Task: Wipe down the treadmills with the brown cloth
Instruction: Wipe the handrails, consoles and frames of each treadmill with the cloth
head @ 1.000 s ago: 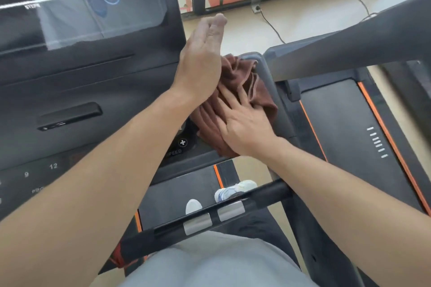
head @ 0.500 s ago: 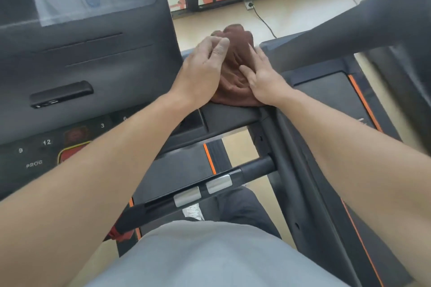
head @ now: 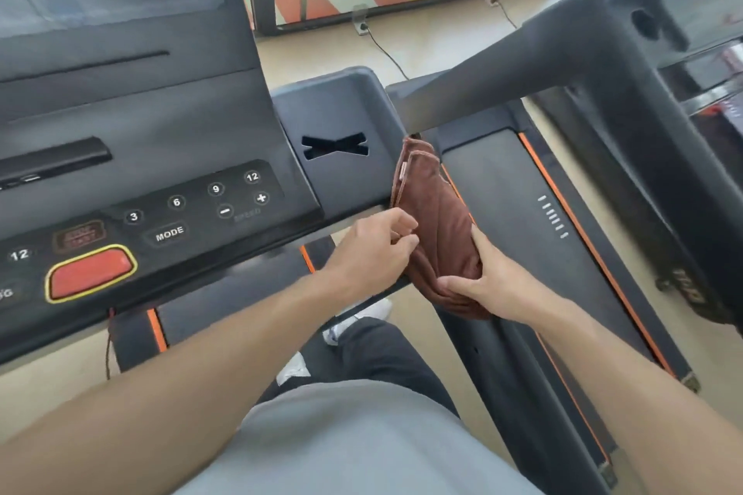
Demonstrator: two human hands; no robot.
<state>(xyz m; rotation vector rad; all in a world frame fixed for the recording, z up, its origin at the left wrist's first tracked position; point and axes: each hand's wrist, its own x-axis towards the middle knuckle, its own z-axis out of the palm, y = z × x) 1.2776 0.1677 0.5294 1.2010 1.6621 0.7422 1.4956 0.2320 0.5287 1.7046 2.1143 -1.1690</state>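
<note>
Item: folded brown terry cloth point(head: 436, 221), bunched into a long pad with stitched hems showing at its far end. Location: against the right outer edge of the black plastic treadmill console point(head: 337, 145), beside its tray with the X-shaped slot. Long axis: runs from 12 o'clock down to 6 o'clock, along the console's side.

Right hand point(head: 488, 281): clamped on the cloth's near end, thumb curled over the front, fingers round the back. The cloth extends from it toward 12 o'clock.

Left hand point(head: 374, 249): fingers curled, pinching the cloth's left edge; the cloth lies at its 3 o'clock.

Judgement: both hands sit equally close; the right carries the bulk, so a stroke along the console edge likely follows the cloth's axis.

Adjacent: second treadmill's black belt with orange trim point(head: 518, 205), at 3 o'clock.
</note>
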